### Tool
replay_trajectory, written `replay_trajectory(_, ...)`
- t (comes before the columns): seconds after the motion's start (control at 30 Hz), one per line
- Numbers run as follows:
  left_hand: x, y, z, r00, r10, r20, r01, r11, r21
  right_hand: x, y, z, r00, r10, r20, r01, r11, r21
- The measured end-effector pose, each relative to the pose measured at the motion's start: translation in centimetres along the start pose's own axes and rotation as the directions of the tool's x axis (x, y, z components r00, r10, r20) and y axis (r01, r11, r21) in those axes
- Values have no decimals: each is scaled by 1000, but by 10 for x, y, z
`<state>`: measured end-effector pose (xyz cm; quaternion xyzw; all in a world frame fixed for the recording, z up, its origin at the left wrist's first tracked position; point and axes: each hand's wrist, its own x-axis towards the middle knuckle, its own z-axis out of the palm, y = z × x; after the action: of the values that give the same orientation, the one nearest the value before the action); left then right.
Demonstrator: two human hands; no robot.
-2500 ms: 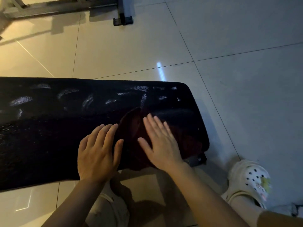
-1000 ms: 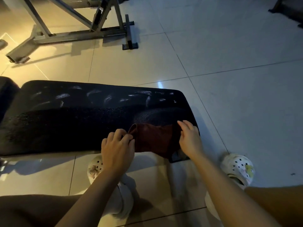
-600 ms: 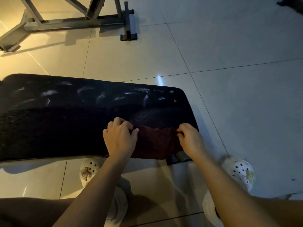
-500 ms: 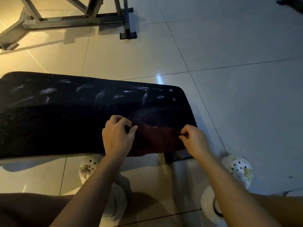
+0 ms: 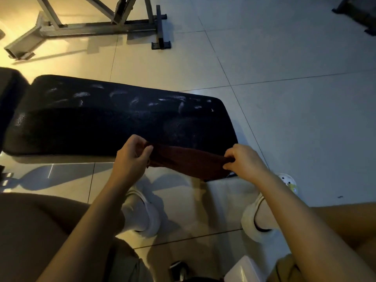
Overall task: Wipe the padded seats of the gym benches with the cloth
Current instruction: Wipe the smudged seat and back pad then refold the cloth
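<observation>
You are looking down on a floor [image 5: 284,123] of large pale glossy tiles with thin dark joints. Warm yellow light washes the upper left; the right side lies cooler and grey. A grey metal frame [image 5: 97,27] of some gym gear stands at the top left and casts shadows on the tiles. A dark object [image 5: 358,11] sits at the top right corner.

Cloth [image 5: 189,161] between hands, before bench pad [image 5: 114,123]; metal frame [image 5: 91,27] behind.
</observation>
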<state>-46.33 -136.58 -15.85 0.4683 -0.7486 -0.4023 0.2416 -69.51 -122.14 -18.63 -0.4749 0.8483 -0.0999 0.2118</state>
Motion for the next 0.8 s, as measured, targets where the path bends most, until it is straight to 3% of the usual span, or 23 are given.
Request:
replay_trajectory(0.13,-17,-13,-3,1000,14,3,-15,994,113,-25,-11,-6,996,41,-83,-45,998,-39)
replay_trajectory(0.27,-27,-16,-4,994,73,-85,-68,996,60,-37,-17,-11,991,54,-120,-53,999,7)
replay_trajectory(0.4,-28,-15,-9,992,47,-119,-62,990,-125,-44,-19,-21,999,-17,-42,22,995,99)
replay_trajectory(0.53,-27,-10,-16,990,6,-141,-49,952,-303,-52,-24,-37,997,-74,22,56,889,454)
replay_trajectory(0.63,-27,-13,-17,991,-42,-127,-16,905,-425,-57,-24,-49,976,-175,131,69,815,575)
replay_trajectory(0.7,-29,-15,-16,992,-68,-110,12,895,-445,-59,-20,-50,949,-232,214,74,822,564)
replay_trajectory(0.8,-31,-18,-17,995,-79,-61,46,904,-426,-60,-13,-41,955,-167,245,48,903,427)
